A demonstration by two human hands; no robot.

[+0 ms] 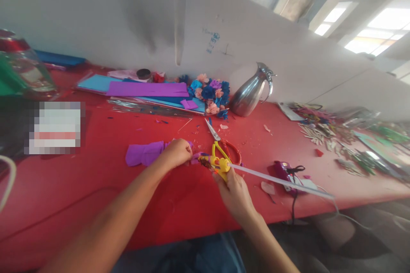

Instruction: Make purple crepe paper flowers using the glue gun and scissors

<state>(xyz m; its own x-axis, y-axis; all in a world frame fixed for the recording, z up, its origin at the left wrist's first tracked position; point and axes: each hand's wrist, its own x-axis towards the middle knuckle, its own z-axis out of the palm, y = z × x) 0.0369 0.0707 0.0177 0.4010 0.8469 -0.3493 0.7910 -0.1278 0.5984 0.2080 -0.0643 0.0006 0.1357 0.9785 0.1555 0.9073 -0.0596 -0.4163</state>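
My right hand is wrapped round the handle of a yellow hot glue gun, whose nozzle end looks dirty and brown. A long whitish glue stick juts from its back to the right. Just left of the nozzle, my left hand is closed in a pinch at a strip of purple crepe paper lying on the table. What exactly sits between those fingertips is hidden. Scissors with a red handle lie right behind the glue gun, blades pointing away.
Folded purple paper lies on blue sheets by the wall. Beside it are paper flowers and a steel jug. A purple device with a black cord sits at right, near piled craft pieces. A clear jar stands left.
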